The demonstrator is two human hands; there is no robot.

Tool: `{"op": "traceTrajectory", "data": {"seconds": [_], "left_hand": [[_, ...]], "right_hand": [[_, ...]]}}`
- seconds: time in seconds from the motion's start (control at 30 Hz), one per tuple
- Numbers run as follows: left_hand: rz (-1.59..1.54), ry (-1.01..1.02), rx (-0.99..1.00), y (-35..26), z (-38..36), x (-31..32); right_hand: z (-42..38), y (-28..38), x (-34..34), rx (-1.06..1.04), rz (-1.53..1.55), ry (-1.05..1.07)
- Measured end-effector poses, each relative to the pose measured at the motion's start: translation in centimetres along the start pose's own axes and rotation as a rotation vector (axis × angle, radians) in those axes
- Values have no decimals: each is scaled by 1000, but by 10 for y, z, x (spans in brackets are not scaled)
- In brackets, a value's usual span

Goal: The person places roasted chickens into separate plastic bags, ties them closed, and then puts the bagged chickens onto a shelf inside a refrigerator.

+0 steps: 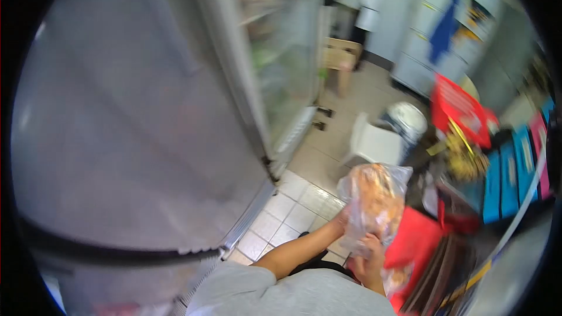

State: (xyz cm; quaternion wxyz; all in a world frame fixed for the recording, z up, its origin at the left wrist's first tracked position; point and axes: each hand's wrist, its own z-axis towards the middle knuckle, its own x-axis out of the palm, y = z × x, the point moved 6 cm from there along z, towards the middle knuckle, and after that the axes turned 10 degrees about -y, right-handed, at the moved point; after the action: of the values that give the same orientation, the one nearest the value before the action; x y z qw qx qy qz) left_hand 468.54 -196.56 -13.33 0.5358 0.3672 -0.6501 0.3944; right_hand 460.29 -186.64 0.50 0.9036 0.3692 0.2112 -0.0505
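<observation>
A clear plastic bag (374,196) of orange-brown food is held up in front of me; blur hides what kind of food it is. My left hand (345,217) grips the bag's left side, its fingers partly hidden behind the plastic. Lower down, my right hand (369,257) is closed on the gathered bottom end of the same bag. Below and to the right of that hand, a second clear bag (398,278) with orange contents lies against a red surface (418,240).
A large grey metal door (129,111) fills the left, beside a glass-fronted cabinet (281,64). Ahead stand a white stool (374,140), a white bucket (407,120) and a wooden chair (342,52). Right are a red basket (462,105) and blue binders (509,178). A person (367,6) stands far back.
</observation>
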Motion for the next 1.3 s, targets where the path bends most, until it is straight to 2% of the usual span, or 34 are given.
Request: {"op": "traceTrajectory", "data": {"seconds": [0.07, 0.1, 0.17, 0.27, 0.3, 0.4, 0.43, 0.53, 0.6, 0.63, 0.7, 0.73, 0.8, 0.87, 0.93, 1.07, 1.17, 1.3], "left_hand": [[-48, 142, 90, -40, -10, -2], [-53, 232, 119, -53, -18, 8], [80, 173, 265, -88, -43, 9], [78, 116, 419, -125, -70, -14], [77, 106, 479, -133, -87, 0], [132, 44, 639, -133, -102, 25], [169, 16, 692, -135, -112, 32], [234, -73, 862, -129, -145, 30], [254, -128, 968, -125, -180, 35], [259, -154, 1015, -118, -200, 45], [263, -197, 1081, -106, -233, 58], [278, -214, 1123, -101, -250, 62], [315, -243, 1204, -95, -282, 71], [366, -271, 1279, -89, -316, 82], [448, -304, 1358, -81, -352, 96], [767, -424, 1481, -65, -426, 136], [1272, -596, 1518, -57, -473, 182], [2020, -977, 1413, -54, -544, 233]], "right_hand": [[0, -23, 14, 381, 309, -194], [7, -26, 13, 373, 392, -182], [33, -26, 25, 374, 536, -167], [86, 4, 60, 365, 256, -246], [102, 14, 75, 262, 147, -145], [119, 7, 89, 188, -99, 177], [117, 4, 95, 190, -195, 185], [117, 13, 113, 153, 150, 289], [105, 9, 142, -17, 240, 478], [97, 1, 155, -29, 343, 586], [69, -10, 178, 233, 684, 766], [55, -9, 188, 503, 921, 814], [44, 15, 196, 574, 1057, 956], [36, 60, 189, 818, 1185, 1139], [34, 91, 201, 689, 1256, 1258], [21, 180, 199, 666, 1445, 1607], [-6, 188, 213, 647, 1383, 1650], [-62, 171, 233, 814, 1430, 1563]]}}
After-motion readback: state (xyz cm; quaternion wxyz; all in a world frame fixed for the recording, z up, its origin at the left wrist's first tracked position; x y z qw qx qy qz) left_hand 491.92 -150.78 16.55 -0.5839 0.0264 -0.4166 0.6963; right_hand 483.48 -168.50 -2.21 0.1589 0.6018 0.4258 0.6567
